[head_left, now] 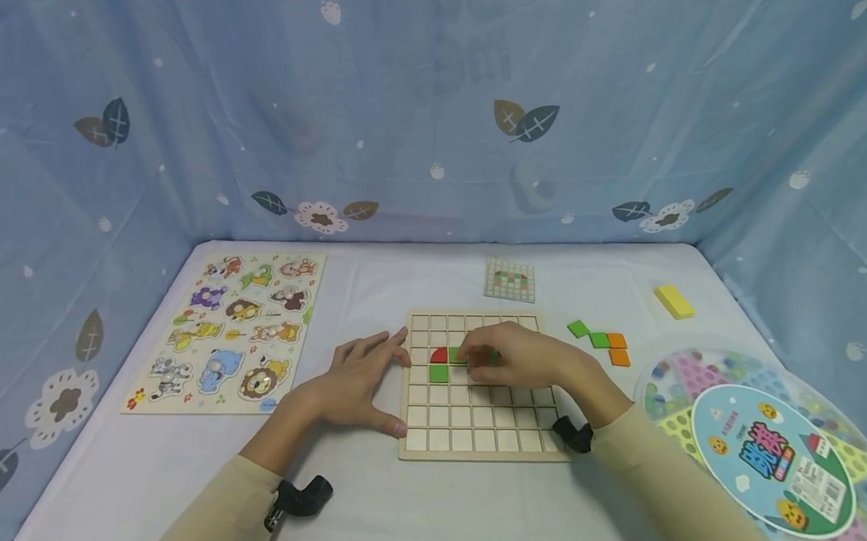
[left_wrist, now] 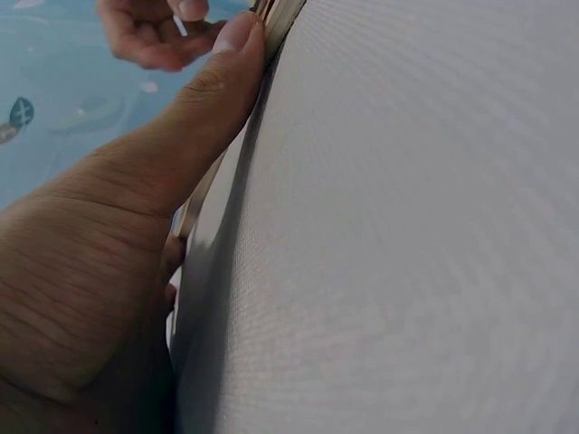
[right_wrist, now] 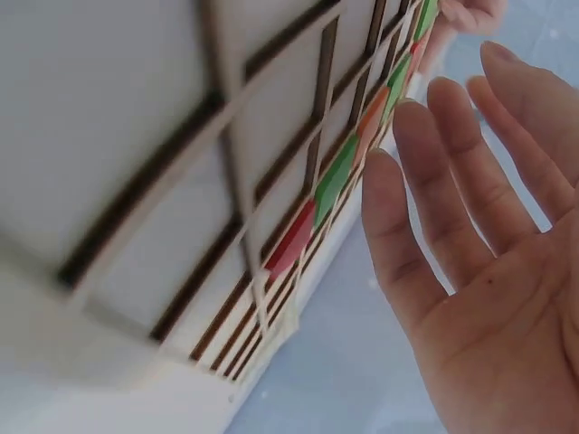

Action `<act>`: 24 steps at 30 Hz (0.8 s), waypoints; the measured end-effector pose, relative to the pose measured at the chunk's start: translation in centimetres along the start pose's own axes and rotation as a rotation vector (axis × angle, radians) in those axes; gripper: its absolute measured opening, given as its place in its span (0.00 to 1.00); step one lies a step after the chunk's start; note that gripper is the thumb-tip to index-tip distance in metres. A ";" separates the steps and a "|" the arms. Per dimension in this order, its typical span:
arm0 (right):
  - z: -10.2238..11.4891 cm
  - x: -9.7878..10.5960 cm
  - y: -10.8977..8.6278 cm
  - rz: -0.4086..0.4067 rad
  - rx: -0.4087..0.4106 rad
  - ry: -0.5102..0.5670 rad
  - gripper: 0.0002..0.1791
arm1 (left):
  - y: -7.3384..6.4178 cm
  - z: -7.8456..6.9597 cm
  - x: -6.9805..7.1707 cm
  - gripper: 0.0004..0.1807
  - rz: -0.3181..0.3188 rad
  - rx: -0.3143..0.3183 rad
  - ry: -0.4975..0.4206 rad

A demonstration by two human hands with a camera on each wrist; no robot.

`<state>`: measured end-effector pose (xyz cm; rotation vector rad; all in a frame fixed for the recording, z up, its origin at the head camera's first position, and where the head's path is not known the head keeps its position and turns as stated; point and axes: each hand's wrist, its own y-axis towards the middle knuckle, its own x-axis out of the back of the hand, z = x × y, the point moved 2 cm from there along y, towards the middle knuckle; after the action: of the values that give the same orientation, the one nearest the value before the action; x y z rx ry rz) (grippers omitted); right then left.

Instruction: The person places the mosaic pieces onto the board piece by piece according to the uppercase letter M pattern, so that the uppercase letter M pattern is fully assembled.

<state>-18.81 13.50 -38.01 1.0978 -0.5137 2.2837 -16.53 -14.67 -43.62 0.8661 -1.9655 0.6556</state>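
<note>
A wooden grid board (head_left: 441, 440) lies on the table, with a red quarter-round tile (head_left: 438, 356) and a green tile (head_left: 439, 373) set in its cells. Over its middle, my right hand (head_left: 517, 356) bends its fingers beside another green tile (head_left: 457, 355); no piece shows between them. In the right wrist view, a red tile (right_wrist: 289, 242), a green tile (right_wrist: 335, 176) and an orange tile (right_wrist: 371, 117) sit in a row next to the right hand's fingers (right_wrist: 384, 203). My left hand (head_left: 358, 383) rests at the board's left edge, fingers spread and thumb extended.
Loose green tiles (head_left: 577, 329) and orange tiles (head_left: 619, 358) lie right of the board. Behind it is a small pattern card (head_left: 510, 293). A yellow block (head_left: 674, 301) and a round game box (head_left: 772, 457) sit at right. An animal puzzle board (head_left: 221, 402) lies at left.
</note>
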 end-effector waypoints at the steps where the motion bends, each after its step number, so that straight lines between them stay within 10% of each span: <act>1: -0.1 0.1 -0.2 -0.002 -0.002 0.002 0.12 | 0.0 0.0 0.0 0.51 0.000 0.002 0.000; 24: -2.4 3.4 -6.0 -0.060 -0.063 0.040 0.13 | -0.1 -0.2 0.3 0.50 0.000 -0.017 -0.027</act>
<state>-18.25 20.49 -36.12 1.0214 -0.5261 2.2174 -16.46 -14.74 -43.23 0.8689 -1.9917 0.6295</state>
